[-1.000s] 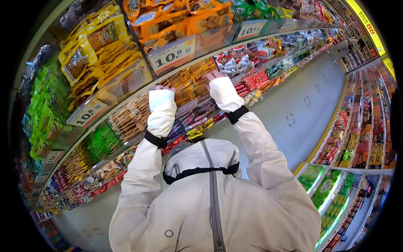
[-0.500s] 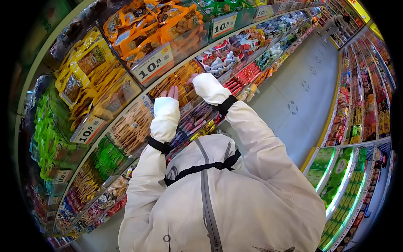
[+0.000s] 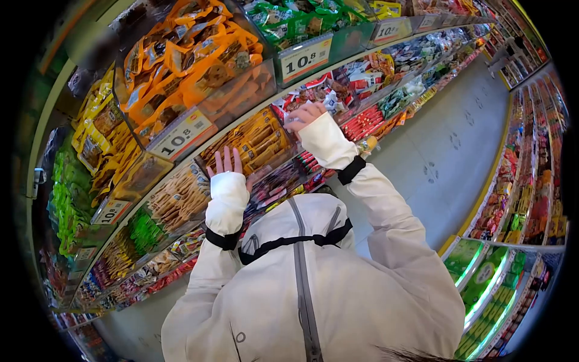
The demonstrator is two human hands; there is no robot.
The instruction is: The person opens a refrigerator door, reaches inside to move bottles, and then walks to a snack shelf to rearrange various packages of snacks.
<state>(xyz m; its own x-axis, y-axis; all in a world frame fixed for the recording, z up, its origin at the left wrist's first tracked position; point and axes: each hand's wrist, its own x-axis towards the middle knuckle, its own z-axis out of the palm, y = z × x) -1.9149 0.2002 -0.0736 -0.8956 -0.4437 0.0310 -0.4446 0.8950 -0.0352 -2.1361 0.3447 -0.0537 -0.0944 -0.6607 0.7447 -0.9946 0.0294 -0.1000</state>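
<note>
My left hand (image 3: 228, 161) is over the front of a bin of flat golden-brown packets (image 3: 256, 140), palm down, fingers spread, holding nothing. Right of it, my right hand (image 3: 304, 116) hovers by the divider between those packets and the red and white packets (image 3: 325, 93). Its fingers are apart and slightly bent, with nothing seen in them. Pale beige packets (image 3: 179, 196) lie just left of my left hand. Above both hands, an orange-packet bin (image 3: 199, 66) carries a 10.8 price tag (image 3: 181, 134). White cuffs with black bands cover both wrists.
Green packets (image 3: 301, 21) fill an upper bin, and yellow packets (image 3: 99, 136) stand at the left. Red stick packets (image 3: 362, 122) lie on the lower shelf. A grey aisle floor (image 3: 443, 157) runs along the right, past more shelves (image 3: 482, 283). A person (image 3: 511, 53) is far off.
The view has shifted along the shelf. My hands are farther apart, with my left hand's fingers more spread and my right hand more fully in sight near the red and white packets.
</note>
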